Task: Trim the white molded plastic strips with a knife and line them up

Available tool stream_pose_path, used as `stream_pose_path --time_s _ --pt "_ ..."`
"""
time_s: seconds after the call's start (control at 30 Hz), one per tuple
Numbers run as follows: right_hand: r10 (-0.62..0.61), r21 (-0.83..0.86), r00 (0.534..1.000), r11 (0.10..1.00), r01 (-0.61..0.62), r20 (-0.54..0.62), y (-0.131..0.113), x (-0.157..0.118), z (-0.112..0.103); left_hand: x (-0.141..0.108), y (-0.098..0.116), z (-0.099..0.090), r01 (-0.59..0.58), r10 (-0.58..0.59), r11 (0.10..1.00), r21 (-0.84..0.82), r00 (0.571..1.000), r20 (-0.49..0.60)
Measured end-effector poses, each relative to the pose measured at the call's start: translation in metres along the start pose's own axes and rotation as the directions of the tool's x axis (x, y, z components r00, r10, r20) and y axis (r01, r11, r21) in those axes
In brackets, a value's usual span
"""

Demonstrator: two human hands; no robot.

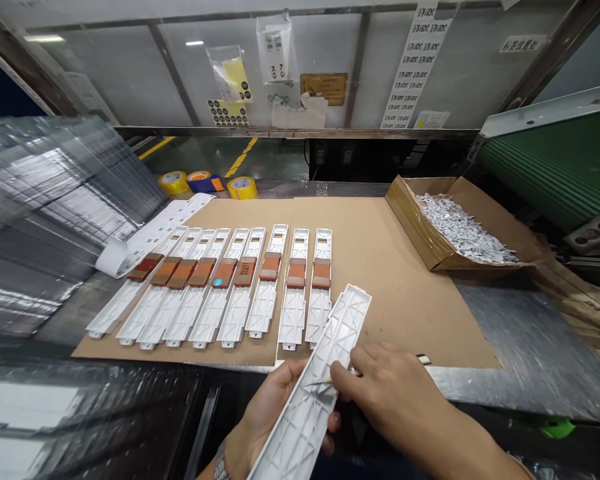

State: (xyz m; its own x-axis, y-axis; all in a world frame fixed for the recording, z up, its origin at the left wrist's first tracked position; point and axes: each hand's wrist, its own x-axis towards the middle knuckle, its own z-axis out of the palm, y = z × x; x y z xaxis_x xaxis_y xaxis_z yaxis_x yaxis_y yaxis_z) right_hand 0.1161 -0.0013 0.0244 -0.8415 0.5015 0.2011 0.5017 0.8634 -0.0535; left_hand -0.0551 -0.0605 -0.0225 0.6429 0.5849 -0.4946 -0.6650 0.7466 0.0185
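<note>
A long white plastic strip [343, 320] with a ribbed, criss-crossed face is tilted in front of me. My left hand [267, 407] wraps around it from below and the left side, fingertips showing at its right edge. Closed over the strip's right edge, my right hand [393, 380] pinches a small pointed knife [320, 383]. The tip rests at or just over the ribs; whether it touches I cannot tell. Most of its handle is hidden by my fingers. Beyond lie several similar strips [293, 320] in a row, each with a reddish-brown block [296, 273] across it.
Cardboard [380, 267] covers the worktop. An open carton [420, 233] of small white pieces stands at the right. Tape rolls [242, 188] and a label sheet [155, 230] lie at the back left, near plastic-wrapped stacks [55, 200]. A green ribbed surface [555, 160] rises at the right.
</note>
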Motion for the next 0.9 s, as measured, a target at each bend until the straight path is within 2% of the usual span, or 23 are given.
stream_pose_path --time_s 0.33,0.53,0.63,0.73,0.8,0.83,0.9 --pt "-0.024 0.106 0.997 0.994 0.017 0.069 0.006 -0.006 0.004 0.005 -0.002 -0.001 0.065 -0.065 0.998 0.002 0.998 -0.009" --pt "0.043 0.049 0.999 0.998 -0.044 0.011 0.004 -0.007 0.011 0.007 -0.002 -0.003 0.091 -0.092 0.996 -0.007 0.996 -0.021" --pt "0.027 0.184 1.0 0.983 -0.024 -0.015 0.006 -0.006 0.003 0.004 0.001 -0.003 0.054 -0.054 0.999 -0.006 0.998 -0.016" --pt "0.064 0.359 0.991 0.933 -0.017 -0.117 0.018 -0.013 -0.006 -0.001 0.006 -0.004 0.043 -0.043 0.998 0.037 0.999 0.003" --pt "0.224 0.387 0.949 0.914 -0.125 -0.221 0.033 -0.026 -0.001 -0.004 0.009 -0.004 0.076 -0.078 0.992 0.098 0.997 0.025" --pt "0.327 0.376 0.906 0.901 -0.215 -0.267 0.043 -0.035 0.006 -0.006 0.009 -0.002 0.073 -0.077 0.989 0.132 0.997 0.027" --pt "0.518 0.292 0.785 0.852 -0.435 -0.34 0.066 -0.053 0.031 -0.009 0.008 0.003 0.009 -0.013 0.982 0.19 1.0 0.017"
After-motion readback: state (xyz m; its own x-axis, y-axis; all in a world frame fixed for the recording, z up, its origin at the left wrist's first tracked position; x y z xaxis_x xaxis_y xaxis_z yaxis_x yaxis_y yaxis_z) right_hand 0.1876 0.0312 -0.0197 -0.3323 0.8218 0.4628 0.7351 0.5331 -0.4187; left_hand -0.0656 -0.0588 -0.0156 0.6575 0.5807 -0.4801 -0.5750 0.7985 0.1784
